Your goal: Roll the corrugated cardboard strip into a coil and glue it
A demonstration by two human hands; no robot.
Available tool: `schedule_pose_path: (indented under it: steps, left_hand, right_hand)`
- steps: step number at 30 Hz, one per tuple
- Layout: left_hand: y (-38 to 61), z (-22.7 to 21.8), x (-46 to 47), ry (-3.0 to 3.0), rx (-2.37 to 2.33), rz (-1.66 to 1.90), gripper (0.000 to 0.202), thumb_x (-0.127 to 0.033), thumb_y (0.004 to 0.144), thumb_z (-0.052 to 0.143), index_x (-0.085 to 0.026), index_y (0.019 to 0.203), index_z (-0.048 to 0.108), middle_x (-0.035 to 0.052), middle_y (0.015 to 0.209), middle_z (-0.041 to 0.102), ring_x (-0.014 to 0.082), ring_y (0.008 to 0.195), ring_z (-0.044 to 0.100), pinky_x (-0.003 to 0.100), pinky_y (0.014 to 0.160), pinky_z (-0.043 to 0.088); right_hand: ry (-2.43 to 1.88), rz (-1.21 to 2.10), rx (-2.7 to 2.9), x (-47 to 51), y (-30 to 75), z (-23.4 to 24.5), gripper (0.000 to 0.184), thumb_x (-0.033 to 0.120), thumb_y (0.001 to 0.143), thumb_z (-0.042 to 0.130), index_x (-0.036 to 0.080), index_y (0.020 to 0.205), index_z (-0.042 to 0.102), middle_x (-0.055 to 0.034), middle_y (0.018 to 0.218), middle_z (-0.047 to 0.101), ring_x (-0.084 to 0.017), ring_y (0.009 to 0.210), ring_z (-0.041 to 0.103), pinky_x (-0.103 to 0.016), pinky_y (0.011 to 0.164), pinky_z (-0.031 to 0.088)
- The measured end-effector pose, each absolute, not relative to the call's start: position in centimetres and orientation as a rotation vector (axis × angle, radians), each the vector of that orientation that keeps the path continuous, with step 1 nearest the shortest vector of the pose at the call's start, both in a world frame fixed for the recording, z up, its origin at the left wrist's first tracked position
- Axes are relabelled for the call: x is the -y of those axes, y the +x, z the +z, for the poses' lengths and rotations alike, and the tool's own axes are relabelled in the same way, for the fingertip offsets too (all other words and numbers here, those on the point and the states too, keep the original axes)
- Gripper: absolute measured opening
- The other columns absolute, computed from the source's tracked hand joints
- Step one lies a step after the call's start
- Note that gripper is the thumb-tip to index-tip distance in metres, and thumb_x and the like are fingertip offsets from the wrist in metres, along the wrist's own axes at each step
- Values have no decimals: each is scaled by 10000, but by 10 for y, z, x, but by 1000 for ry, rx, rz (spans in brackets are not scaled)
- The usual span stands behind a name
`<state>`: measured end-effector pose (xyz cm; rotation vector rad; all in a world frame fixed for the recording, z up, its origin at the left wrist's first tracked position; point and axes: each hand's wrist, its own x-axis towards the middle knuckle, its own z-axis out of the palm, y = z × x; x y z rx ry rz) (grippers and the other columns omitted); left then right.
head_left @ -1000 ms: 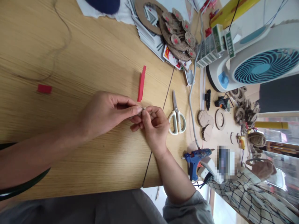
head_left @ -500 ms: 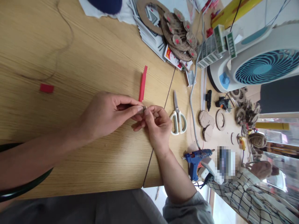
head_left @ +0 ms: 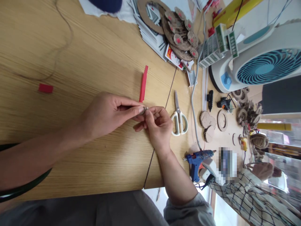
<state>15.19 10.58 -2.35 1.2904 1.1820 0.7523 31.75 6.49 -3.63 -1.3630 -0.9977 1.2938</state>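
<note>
My left hand (head_left: 107, 111) and my right hand (head_left: 158, 125) meet over the wooden table (head_left: 70, 62), fingertips pinched together on a tiny brownish piece (head_left: 145, 108) that is too small to name. Both hands are closed around it. A red paper strip (head_left: 143, 84) lies just beyond my fingers. White-handled scissors (head_left: 178, 117) rest to the right of my right hand.
A blue glue gun (head_left: 197, 158) sits near the front edge, with cardboard discs (head_left: 207, 124) beyond it. A white-and-blue fan (head_left: 258, 59) stands at right. A cardboard wreath with small flowers (head_left: 178, 31), stacked cards and a small red piece (head_left: 45, 88) lie farther off. Another person's checked sleeve (head_left: 254, 194) shows at lower right.
Both hands stay pinched on the small piece; the fingers have shifted only slightly, and the view has drifted a little.
</note>
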Motion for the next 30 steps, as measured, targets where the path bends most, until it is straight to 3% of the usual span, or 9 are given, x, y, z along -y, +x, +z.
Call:
schedule_pose_path:
  steps: [8,13,21,27,30]
  left_hand:
    - [151,-24,-105,1231,-1211,757,180,-354,881,794,-254,997,891,-12,947,886,208,870,853,276,790,661]
    - [150,-24,-104,1250,-1211,757,220,-358,896,763,-234,1028,888,12,925,884,228,860,856,308,790,678]
    - [151,-25,-105,1239,-1200,752,222,-346,894,768,-223,1037,885,19,973,887,225,887,854,296,789,675]
    - [153,-25,-105,1246,-1191,780,162,-358,858,792,-288,968,888,-11,935,884,211,860,847,268,776,664]
    - [154,-23,-105,1235,-1191,772,182,-334,863,783,-257,993,884,-4,916,882,200,846,843,248,763,655]
  right_hand:
    - [-1339,1300,1018,-64,317,-36,324,499,916,816,246,892,615,111,564,616,-113,453,693,-210,478,622]
    - [-1361,1308,1016,-64,317,-35,324,517,920,806,244,899,633,104,561,613,-129,482,716,-234,510,650]
    - [-1373,1309,986,-64,316,-35,343,512,920,811,242,884,601,112,544,608,-124,472,720,-200,465,608]
    - [-1357,1335,961,-63,316,-36,388,562,925,797,238,893,586,104,575,650,-114,437,703,-201,466,614]
    - [-1353,1333,963,-63,316,-39,412,596,922,788,246,901,572,113,559,629,-116,440,700,-205,468,621]
